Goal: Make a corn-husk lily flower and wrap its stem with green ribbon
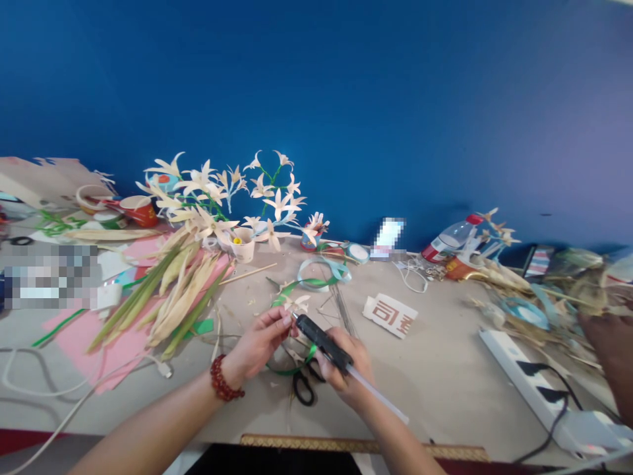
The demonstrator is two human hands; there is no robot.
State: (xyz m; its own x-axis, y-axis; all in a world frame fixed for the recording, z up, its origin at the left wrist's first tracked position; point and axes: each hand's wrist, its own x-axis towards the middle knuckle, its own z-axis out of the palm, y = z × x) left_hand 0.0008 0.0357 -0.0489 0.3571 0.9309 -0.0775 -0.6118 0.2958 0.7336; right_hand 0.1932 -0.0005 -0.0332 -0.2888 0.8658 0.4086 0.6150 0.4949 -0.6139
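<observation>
My right hand point(349, 366) is wrapped round a black hot glue gun point(324, 342), with a long translucent glue stick point(378, 394) jutting from its back end. The gun's nozzle points up and left, right at the fingertips of my left hand point(264, 340). Those fingers are pinched together, and pale petals of a small corn-husk flower point(297, 304) show just past them; its lower part is hidden. Under my hands lie black-handled scissors point(303, 389) and a loop of green ribbon point(283, 371). Thin wires point(345, 310) lie just beyond.
Corn husks point(173, 300) on pink paper lie left. Finished husk flowers point(212, 191) stand behind them near a white cup point(242, 247). At right are a white card point(390, 315), a bottle point(450, 237), a power strip point(519, 376) and another person's hand point(606, 349).
</observation>
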